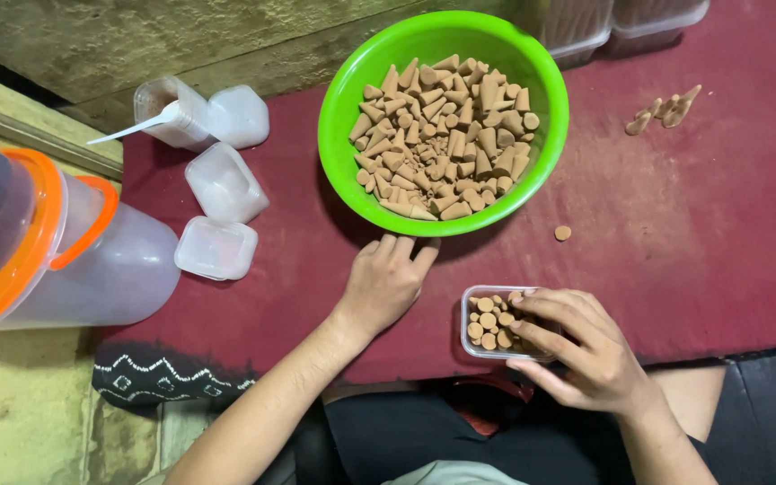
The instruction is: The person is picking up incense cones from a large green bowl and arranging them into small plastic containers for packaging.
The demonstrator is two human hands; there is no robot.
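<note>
Surface [675, 233]: dark red cloth cover, one edge facing the person, carrying all items below.

Bowl [443, 121]: bright green, round, plastic, at the middle of the cloth. Holds a heap of tan cones [442, 139], lying loose at all angles.

Box [496, 323]: small, clear, squarish, lidless, near the front edge of the cloth, below and right of the bowl. Filled with tan cones standing packed, their round bases facing up.

Right hand [577, 346]: lies over the right side of the box. Fingers bent and drawn together at the box, tips touching the cones inside. Whether a cone is pinched between them cannot be told.

Left hand [388, 283]: palm down on the cloth, fingers straight, slightly apart, holding nothing. Tips lie at the near rim of the bowl; contact with the rim cannot be told.

Loose cone [563, 233]: single, base up, on bare cloth between bowl and box.

Cone group [664, 110]: a few lying together, well right of the bowl.

Empty boxes [219, 216]: clear, small, clustered left of the bowl, one [168, 112] with a white spoon [132, 130] in it.

Jar [65, 247]: large, clear, orange rim and handle, lying on its side at the far left.

Tubs [621, 22]: clear, at the top edge, behind the bowl, partly out of view.
</note>
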